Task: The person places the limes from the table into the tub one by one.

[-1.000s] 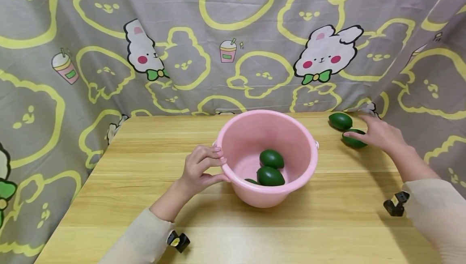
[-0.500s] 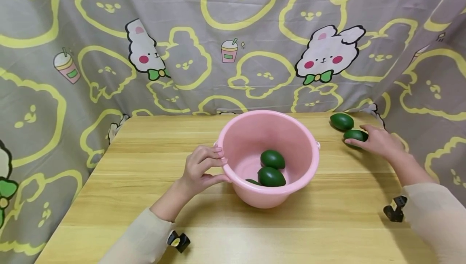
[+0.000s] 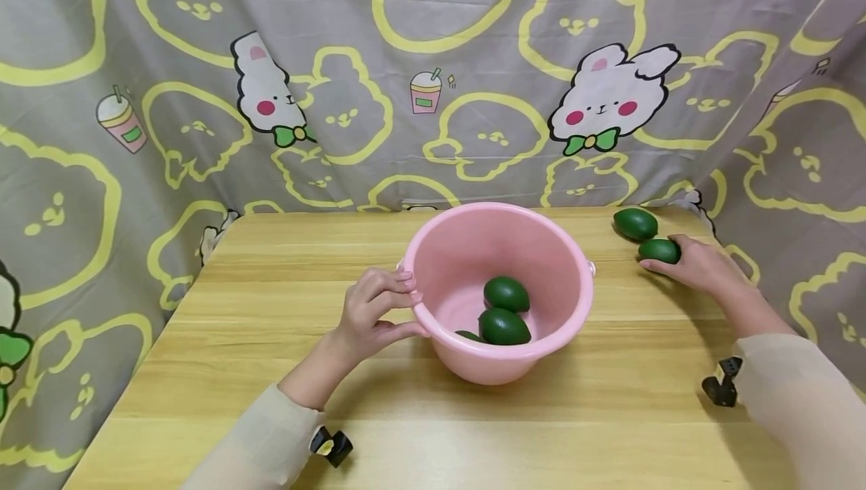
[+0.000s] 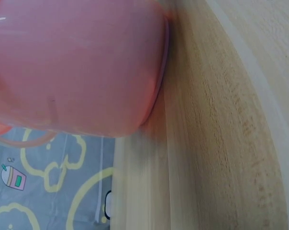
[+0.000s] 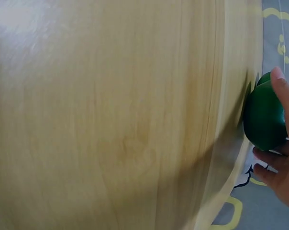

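A pink bucket [image 3: 497,366] stands mid-table, its mouth tilted toward the head camera. My left hand [image 3: 370,310] pinches its left rim, thumb outside below and fingertips over the edge. Inside the bucket lie dark green avocados, two in plain sight, the upper avocado [image 3: 506,294] and the lower avocado [image 3: 504,326], with a third mostly hidden by the front rim. At the far right, my right hand [image 3: 707,264] grips another avocado [image 3: 659,251] between thumb and fingers; the right wrist view shows this avocado [image 5: 265,117] up close. Just behind it rests one more avocado [image 3: 636,225].
A wooden table [image 3: 271,370] carries everything. Along its back hangs a grey curtain [image 3: 473,159] with yellow outlines and white rabbits, folding round both sides. Small black devices [image 3: 331,446] sit at both cuffs. The bucket's right handle joint [image 3: 591,268] juts out toward the right hand.
My right hand has come down around the nearer right avocado, closing its thumb and fingers on it and shifting slightly. The left hand and bucket stay put.
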`<state>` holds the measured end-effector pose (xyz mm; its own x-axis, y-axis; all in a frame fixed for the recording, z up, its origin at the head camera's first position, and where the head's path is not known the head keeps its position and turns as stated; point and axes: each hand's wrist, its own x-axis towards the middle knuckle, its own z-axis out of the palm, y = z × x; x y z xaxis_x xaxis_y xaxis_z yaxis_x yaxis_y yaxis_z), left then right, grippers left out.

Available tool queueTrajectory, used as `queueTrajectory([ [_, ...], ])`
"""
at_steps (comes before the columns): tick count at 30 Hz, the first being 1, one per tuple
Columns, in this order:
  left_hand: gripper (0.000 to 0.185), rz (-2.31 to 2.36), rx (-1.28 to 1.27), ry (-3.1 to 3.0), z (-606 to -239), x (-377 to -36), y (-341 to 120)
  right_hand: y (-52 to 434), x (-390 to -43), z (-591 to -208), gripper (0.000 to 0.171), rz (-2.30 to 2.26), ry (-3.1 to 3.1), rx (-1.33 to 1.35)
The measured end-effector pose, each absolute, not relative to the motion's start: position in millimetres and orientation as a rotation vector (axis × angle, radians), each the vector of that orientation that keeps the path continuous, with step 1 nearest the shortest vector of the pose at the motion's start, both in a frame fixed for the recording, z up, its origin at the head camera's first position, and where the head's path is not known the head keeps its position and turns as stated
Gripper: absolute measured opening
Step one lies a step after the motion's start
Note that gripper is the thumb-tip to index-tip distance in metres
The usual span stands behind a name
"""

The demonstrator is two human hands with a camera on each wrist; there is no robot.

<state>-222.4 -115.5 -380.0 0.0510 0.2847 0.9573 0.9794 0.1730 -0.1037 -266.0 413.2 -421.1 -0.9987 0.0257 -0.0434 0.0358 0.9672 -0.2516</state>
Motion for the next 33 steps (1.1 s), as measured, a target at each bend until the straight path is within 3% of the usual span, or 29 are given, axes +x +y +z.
queueTrajectory([
  [11,0.043,-0.88,-1.296,-1.425,-380,-224,-114,418,-270,-428,0.082,-0.493,3.166,-0.009],
  [33,0.043,-0.889,-1.29,-1.399,-382,-222,-113,406,-254,-433,0.083,-0.529,3.181,0.063],
])
